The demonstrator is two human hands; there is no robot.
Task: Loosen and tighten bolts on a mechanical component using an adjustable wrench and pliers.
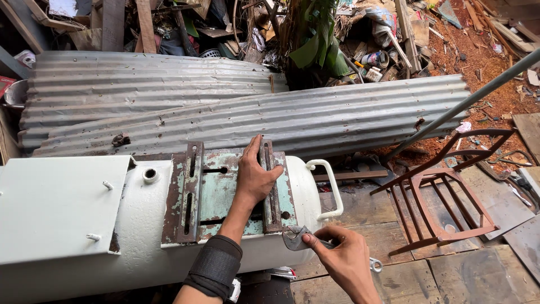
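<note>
Nearest the camera, the right hand [344, 260] is closed around an adjustable wrench [296, 237], its jaw end pointing left toward the near edge of the mounting plate [216, 194], just beside it. The wrench's long axis runs roughly left-right, the handle hidden in the fist. Farther out, the left hand [256, 179] lies flat, fingers extended and gripping nothing, on the right slotted rail [271, 194]. The plate sits atop a white tank [146, 225]. Beyond, 2 corrugated sheets [292, 115] are noted.

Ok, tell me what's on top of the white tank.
On the white tank: a rusty, green-painted slotted plate with the left hand flat on it. The hand covers part of the right rail.
</note>
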